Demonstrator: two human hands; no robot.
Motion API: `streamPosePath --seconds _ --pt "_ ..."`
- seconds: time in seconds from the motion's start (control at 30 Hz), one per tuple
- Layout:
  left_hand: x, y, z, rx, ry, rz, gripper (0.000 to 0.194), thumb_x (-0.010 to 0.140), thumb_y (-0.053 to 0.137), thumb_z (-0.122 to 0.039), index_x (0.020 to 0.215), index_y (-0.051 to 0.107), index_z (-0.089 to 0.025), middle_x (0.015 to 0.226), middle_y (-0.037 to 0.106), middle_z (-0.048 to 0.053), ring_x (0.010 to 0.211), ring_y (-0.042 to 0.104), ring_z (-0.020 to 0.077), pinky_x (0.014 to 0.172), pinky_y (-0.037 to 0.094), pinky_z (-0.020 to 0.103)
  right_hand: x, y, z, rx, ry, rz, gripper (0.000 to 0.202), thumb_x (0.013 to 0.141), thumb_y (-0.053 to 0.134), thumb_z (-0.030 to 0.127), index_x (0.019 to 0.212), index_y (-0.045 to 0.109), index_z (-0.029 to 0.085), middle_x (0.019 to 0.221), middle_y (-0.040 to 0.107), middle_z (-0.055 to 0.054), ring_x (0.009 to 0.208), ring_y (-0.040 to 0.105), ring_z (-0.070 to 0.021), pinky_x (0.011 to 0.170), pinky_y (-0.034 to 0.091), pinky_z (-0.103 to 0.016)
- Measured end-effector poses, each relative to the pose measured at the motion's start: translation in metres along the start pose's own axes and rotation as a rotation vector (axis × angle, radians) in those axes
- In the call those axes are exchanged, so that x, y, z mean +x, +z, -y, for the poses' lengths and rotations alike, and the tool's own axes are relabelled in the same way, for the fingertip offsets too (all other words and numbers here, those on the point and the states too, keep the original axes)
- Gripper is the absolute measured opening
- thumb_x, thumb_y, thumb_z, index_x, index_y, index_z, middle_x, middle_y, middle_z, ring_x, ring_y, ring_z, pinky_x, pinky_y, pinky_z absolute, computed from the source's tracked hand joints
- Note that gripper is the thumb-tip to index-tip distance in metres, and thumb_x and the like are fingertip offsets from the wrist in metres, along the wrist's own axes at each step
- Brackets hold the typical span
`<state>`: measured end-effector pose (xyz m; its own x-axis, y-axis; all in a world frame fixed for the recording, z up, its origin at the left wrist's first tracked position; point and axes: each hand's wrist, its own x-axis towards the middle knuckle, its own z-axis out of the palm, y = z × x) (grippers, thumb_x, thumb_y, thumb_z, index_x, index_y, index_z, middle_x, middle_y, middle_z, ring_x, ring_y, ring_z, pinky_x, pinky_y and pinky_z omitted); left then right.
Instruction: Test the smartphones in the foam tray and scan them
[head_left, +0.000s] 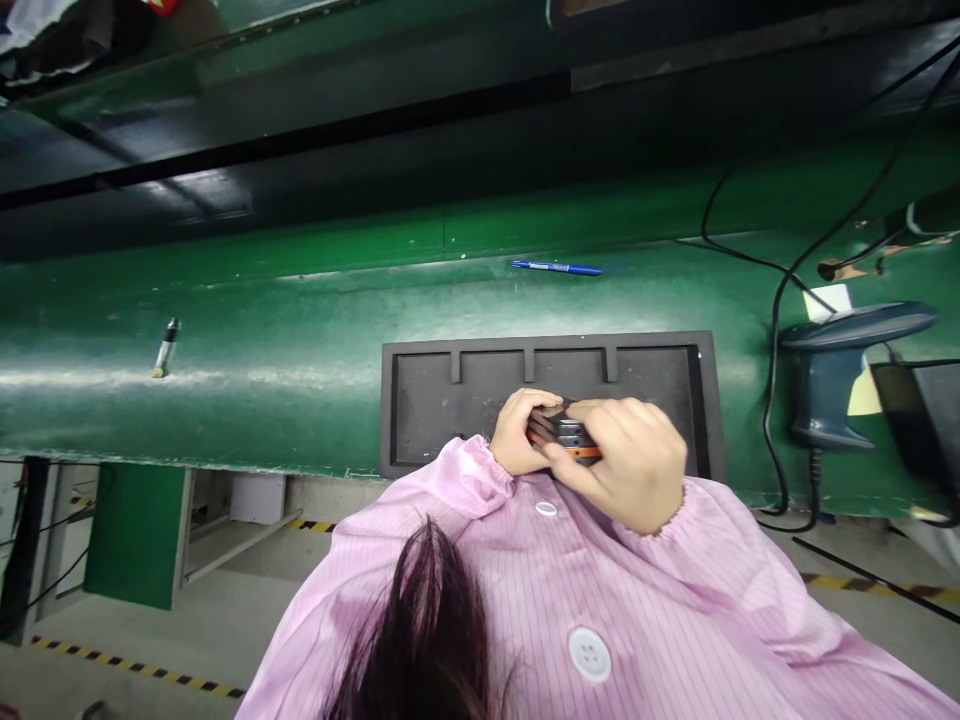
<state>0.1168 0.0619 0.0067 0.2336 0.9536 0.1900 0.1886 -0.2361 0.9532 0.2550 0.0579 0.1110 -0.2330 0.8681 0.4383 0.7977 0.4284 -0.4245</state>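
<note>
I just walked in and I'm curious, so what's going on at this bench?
Someone in a pink striped smock is holding a small black-and-orange object between the left hand and right hand, by the near side of a black tray. A blue pen lies beyond the tray, and a handheld scanner is off to the right.

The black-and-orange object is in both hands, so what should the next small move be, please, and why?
Perhaps ease the right hand slightly aside while the left hand steadies the black-and-orange object, since both hands hide much of it.
</note>
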Motion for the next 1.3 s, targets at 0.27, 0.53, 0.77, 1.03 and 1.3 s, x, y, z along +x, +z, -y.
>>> streamPosePath --seconds 0.27,0.53,0.77,1.03,1.3 --pt "0.010 0.005 0.015 0.137 0.017 0.199 0.061 0.054 0.078 -0.037 0.105 0.052 -0.019 0.102 0.062 0.010 0.096 0.059 0.0249 0.085 0.048 0.042 -0.049 0.014 -0.095 0.544 0.544 -0.453 0.031 0.078 0.039 0.032 0.064 0.063 0.019 0.065 0.065 -0.005 0.059 0.061 -0.0200 0.054 0.046 -0.034" --pt "0.010 -0.007 0.017 0.204 0.054 0.286 0.050 0.057 0.071 -0.025 0.103 0.053 -0.020 0.100 0.063 0.008 0.094 0.060 0.0229 0.085 0.049 0.039 -0.068 0.063 -0.122 0.763 0.758 -0.590 0.039 0.076 0.031 0.046 0.055 0.052 0.020 0.051 0.054 -0.002 0.049 0.057 -0.0185 0.051 0.046 -0.034" --pt "0.010 -0.039 0.011 0.315 0.067 0.305 0.048 0.061 0.068 -0.021 0.105 0.050 -0.019 0.103 0.061 0.009 0.097 0.059 0.0237 0.085 0.048 0.041 -0.068 0.084 -0.104 0.731 0.730 -0.547 0.050 0.091 0.024 0.051 0.073 0.058 0.018 0.073 0.064 -0.005 0.074 0.063 -0.0195 0.076 0.049 -0.038" --pt "0.006 -0.031 0.010 0.339 -0.080 0.305 0.054 0.059 0.064 -0.013 0.110 0.045 -0.018 0.106 0.058 0.010 0.097 0.056 0.0240 0.088 0.046 0.043 -0.074 0.046 -0.130 0.779 0.570 0.074 0.074 0.041 0.084 0.053 0.101 0.058 0.018 0.104 0.066 -0.011 0.104 0.060 -0.0277 0.093 0.046 -0.043" --pt "-0.030 -0.042 -0.034 -0.181 -0.636 -0.289 0.044 0.056 0.078 -0.032 0.089 0.054 -0.017 0.097 0.059 0.008 0.088 0.059 0.0194 0.070 0.046 0.029 -0.079 0.036 -0.126 0.362 0.485 0.054 0.061 0.043 0.078 0.062 0.080 0.063 0.016 0.074 0.069 -0.007 0.068 0.067 -0.0249 0.064 0.056 -0.037"
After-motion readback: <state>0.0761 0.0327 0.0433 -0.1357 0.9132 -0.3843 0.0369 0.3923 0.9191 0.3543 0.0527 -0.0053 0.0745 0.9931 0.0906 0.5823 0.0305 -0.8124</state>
